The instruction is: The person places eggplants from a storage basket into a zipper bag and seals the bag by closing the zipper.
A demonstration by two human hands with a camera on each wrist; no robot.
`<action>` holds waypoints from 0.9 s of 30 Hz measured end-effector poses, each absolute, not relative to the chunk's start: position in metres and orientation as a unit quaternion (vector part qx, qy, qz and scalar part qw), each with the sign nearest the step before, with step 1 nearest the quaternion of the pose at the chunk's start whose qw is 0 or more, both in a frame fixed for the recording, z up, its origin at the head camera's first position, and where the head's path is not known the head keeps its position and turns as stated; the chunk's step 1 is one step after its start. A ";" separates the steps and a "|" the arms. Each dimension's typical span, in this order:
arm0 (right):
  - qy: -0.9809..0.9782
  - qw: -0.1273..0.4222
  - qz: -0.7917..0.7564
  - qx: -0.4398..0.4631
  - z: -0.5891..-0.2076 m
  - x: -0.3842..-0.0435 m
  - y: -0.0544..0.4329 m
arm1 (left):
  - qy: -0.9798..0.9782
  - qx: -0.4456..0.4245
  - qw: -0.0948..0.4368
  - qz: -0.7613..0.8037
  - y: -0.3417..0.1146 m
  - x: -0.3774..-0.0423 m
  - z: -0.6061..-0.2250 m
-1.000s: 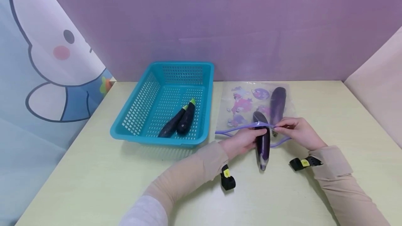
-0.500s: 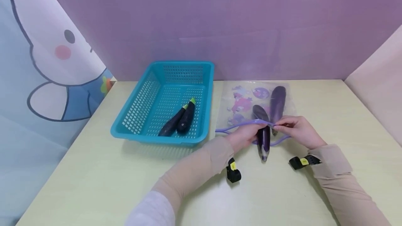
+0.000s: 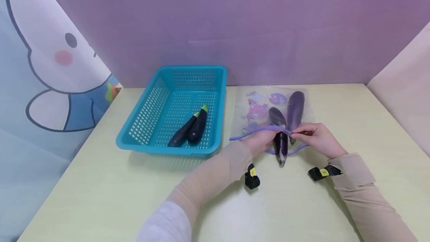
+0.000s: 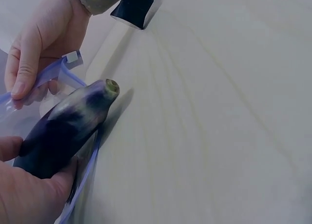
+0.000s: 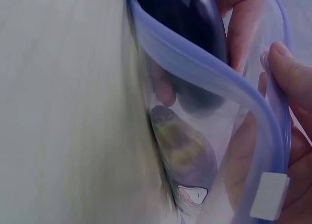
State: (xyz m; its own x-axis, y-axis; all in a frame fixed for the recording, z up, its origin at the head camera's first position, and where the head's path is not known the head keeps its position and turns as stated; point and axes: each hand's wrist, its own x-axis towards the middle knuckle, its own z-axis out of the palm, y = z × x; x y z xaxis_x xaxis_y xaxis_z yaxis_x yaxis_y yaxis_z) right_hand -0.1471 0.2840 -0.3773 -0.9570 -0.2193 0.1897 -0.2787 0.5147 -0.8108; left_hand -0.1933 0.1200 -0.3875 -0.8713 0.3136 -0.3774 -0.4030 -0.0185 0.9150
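Observation:
My left hand grips a dark purple eggplant around its middle. Its rounded end lies inside a clear zip bag with purple edging and printed pictures, while the stem end sticks out toward me. With thumb and fingers, my right hand pinches the bag's rim on the right, so the mouth gapes. Another eggplant lies in the bag along its right side. In the right wrist view, a white slider sits on the purple zip, and the bag's film partly covers the left fingers.
Left of the bag stands a blue-green perforated basket holding two eggplants. Black wrist straps hang from both sleeves. A purple backdrop rises behind the pale table.
My left hand has moved forward, sliding the eggplant deeper into the bag; less of its stem end sticks out. My right hand stays at the rim with little movement.

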 end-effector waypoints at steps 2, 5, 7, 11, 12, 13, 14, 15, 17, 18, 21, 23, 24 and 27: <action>-0.869 0.033 0.473 0.143 -0.377 -0.147 0.284 | 0.655 -0.035 0.244 0.714 0.122 -0.194 -0.389; -0.869 0.035 0.472 0.144 -0.377 -0.146 0.284 | 0.667 -0.049 0.230 0.707 0.125 -0.196 -0.389; -0.870 0.035 0.470 0.146 -0.377 -0.145 0.284 | 0.676 -0.063 0.215 0.702 0.128 -0.197 -0.388; -0.869 0.031 0.472 0.144 -0.378 -0.144 0.285 | 0.671 -0.087 0.175 0.716 0.132 -0.203 -0.387; -0.869 0.030 0.473 0.144 -0.378 -0.144 0.285 | 0.669 -0.088 0.162 0.720 0.132 -0.205 -0.387; -0.868 0.028 0.474 0.143 -0.378 -0.144 0.285 | 0.663 -0.089 0.153 0.727 0.132 -0.206 -0.387; -0.868 0.027 0.475 0.141 -0.379 -0.144 0.285 | 0.660 -0.089 0.146 0.732 0.133 -0.208 -0.387; -0.868 0.026 0.475 0.141 -0.379 -0.144 0.285 | 0.658 -0.087 0.139 0.735 0.133 -0.209 -0.387; -0.869 0.027 0.473 0.141 -0.379 -0.145 0.285 | 0.662 -0.090 0.131 0.732 0.134 -0.212 -0.387; -0.870 0.027 0.473 0.141 -0.379 -0.145 0.285 | 0.664 -0.092 0.127 0.731 0.134 -0.213 -0.387; -0.870 0.028 0.470 0.144 -0.379 -0.146 0.284 | 0.678 -0.102 0.116 0.719 0.135 -0.217 -0.385; -0.869 0.030 0.471 0.146 -0.379 -0.147 0.284 | 0.690 -0.105 0.113 0.707 0.135 -0.220 -0.385; -0.868 0.030 0.473 0.147 -0.379 -0.147 0.284 | 0.698 -0.104 0.114 0.699 0.135 -0.221 -0.384; -0.865 0.034 0.478 0.151 -0.378 -0.147 0.283 | 0.722 -0.095 0.117 0.675 0.136 -0.223 -0.384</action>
